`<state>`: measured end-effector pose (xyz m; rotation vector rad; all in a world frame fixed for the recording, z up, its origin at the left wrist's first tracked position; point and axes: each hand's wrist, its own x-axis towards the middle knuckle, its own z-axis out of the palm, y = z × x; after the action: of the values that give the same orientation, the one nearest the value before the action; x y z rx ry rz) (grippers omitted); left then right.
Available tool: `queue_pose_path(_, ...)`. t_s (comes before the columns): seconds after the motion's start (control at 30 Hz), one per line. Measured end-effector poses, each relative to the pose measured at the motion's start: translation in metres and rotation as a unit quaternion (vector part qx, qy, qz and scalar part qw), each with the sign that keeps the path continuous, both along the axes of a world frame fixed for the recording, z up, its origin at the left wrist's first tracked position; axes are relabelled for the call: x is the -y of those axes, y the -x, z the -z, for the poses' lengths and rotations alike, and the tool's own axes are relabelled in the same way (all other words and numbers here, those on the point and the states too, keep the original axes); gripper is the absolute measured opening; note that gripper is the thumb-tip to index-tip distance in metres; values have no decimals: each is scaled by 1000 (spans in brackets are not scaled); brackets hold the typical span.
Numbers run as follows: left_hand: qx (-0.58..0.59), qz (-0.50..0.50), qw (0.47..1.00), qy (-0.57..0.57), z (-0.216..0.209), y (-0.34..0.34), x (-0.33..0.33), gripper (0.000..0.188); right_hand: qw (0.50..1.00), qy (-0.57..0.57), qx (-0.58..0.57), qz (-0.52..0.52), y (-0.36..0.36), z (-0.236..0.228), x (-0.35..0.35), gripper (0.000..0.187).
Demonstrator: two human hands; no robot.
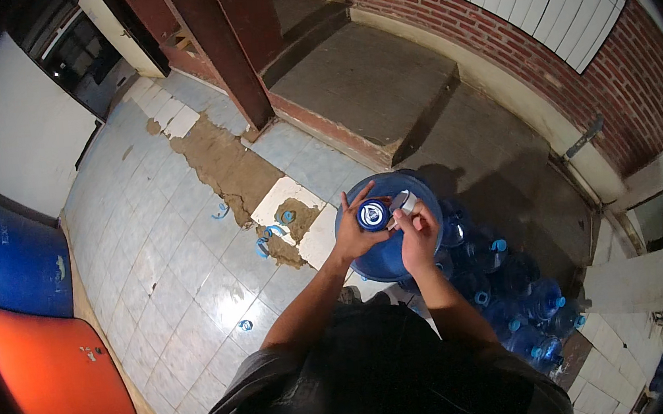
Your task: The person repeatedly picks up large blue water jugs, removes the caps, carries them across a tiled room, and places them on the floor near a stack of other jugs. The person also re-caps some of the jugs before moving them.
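A blue cap with a white emblem (373, 215) sits above a large round blue container (385, 264), seen from above. My left hand (356, 235) curves around the cap, thumb on its near side and fingers spread along its left and far side. My right hand (419, 240) is closed on a small whitish-grey piece (404, 202), just right of the cap; its exact kind is too small to tell. Whatever lies under the cap is hidden by it and by my hands.
Several blue water jugs (483, 252) stand close together at my right. A raised concrete step (367, 84) lies ahead. Blue plastic strips (274, 231) lie near broken tiles (224, 165). Blue (21, 261) and orange (61, 385) drums stand far left.
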<state>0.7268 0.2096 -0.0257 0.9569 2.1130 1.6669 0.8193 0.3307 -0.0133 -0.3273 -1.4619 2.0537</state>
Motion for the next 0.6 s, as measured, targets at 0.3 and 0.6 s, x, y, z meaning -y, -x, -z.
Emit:
queue_pose_path(0.3, -107, 63, 992, -3, -27, 3, -2, 63, 884, 374, -170, -221, 9, -10, -37, 15)
queue_pose_path(0.6, -89, 142, 984, -66, -63, 24, 12, 54, 957, -239, -142, 77, -23, -100, 15, 12)
